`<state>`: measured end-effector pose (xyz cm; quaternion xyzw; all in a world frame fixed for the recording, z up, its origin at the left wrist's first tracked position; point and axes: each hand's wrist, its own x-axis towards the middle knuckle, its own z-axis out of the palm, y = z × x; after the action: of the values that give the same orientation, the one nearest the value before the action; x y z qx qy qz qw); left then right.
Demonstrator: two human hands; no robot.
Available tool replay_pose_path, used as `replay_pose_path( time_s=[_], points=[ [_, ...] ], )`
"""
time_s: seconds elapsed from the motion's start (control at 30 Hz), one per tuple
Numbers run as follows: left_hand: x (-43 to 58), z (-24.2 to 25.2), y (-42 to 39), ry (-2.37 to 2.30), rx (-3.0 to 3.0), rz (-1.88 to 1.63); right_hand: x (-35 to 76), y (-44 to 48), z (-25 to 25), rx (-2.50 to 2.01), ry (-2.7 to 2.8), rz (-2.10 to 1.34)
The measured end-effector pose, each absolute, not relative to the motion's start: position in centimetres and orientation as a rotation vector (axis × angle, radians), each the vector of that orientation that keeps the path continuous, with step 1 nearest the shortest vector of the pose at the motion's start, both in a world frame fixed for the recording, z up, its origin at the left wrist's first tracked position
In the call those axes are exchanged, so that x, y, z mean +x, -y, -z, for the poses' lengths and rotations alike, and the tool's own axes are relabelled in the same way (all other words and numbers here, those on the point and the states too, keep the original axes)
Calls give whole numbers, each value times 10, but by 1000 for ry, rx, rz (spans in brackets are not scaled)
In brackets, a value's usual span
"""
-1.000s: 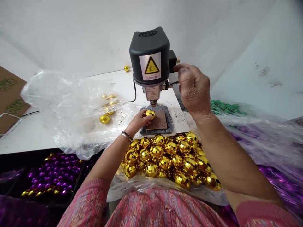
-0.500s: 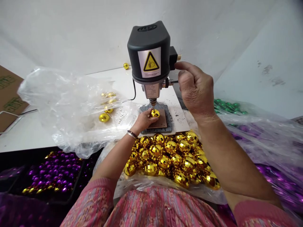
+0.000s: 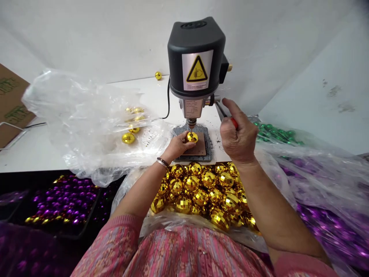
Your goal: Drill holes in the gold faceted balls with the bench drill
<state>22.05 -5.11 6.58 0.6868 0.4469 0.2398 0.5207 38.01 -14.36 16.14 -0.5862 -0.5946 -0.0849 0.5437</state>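
Observation:
My left hand (image 3: pixel 179 147) pinches a gold mirrored ball (image 3: pixel 192 137) on the brown board (image 3: pixel 201 147) of a small drill press (image 3: pixel 196 42). The chuck (image 3: pixel 191 123) and its thin bit are directly above the ball, the tip meeting its top. My right hand (image 3: pixel 238 132) is wrapped round the red-tipped feed lever (image 3: pixel 224 110) on the press's right side, its index finger stretched out along it. Just below the press lies a heap of gold mirrored balls (image 3: pixel 200 197) in clear plastic.
Crumpled clear plastic (image 3: pixel 86 127) covers the table's left part, with several gold balls (image 3: pixel 128 138) by it. Purple balls (image 3: pixel 65 202) fill a dark tray lower left. Green balls (image 3: pixel 276 132) and bagged purple ones (image 3: pixel 331 227) lie at right. A carton (image 3: pixel 13 102) stands far left.
My right hand has come down with the lever, from beside the motor housing to a lower spot. My left hand still holds the ball under the bit. The view has shifted slightly.

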Motion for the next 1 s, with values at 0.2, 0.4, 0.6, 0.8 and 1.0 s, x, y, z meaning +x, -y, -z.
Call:
replay_pose_path(
  time_s=[0.2,0.4,0.6,0.8,1.0],
  points=[
    [218,-65,51,-1038,1726,-551,384,141,-129,-1343,1405,284],
    [221,-59,50,-1045,1705,-558,383,135,-151,-1295,1307,117],
    [204,-71,60,-1218,1689,-566,385,103,-225,-1318,1213,-21],
    [163,-109,102,-726,1723,-275,384,97,-231,-1334,1221,8],
    [142,-119,129,-612,1709,-196,386,99,-229,-1398,1198,-39]
  ],
)
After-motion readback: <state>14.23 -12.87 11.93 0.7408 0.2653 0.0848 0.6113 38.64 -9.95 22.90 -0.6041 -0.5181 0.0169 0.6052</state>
